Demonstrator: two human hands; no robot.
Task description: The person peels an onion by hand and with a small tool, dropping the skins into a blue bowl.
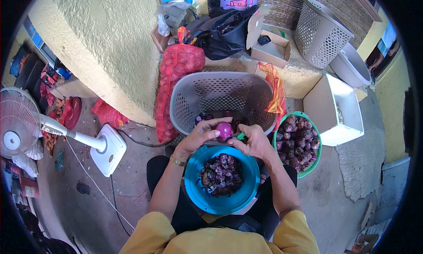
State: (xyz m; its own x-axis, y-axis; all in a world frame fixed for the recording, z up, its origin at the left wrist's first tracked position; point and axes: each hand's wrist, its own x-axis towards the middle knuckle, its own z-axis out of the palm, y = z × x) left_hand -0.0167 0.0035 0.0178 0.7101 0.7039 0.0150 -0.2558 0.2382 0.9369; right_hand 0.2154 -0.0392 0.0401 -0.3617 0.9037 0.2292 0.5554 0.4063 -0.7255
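Note:
A shiny purple-red onion [224, 132] is held in the fingers of my left hand [199, 137], above the blue basin's far rim. My right hand [254, 141] meets it from the other side, closed around a small green-handled knife [241, 136] whose blade is mostly hidden. Below both hands, the blue basin [194, 196] sits at my lap with a heap of onion skins and trimmings [221, 174] in it. Just beyond stands a grey perforated laundry basket [220, 80], with a few onions [203, 117] at its bottom.
A green basin [320, 152] of unpeeled onions stands at my right. Red mesh sacks [180, 69] lean beside the grey basket. A white box [330, 108] is farther right. At left are a standing fan [97, 141] and cords on the floor. Bags and a carton [271, 51] lie behind.

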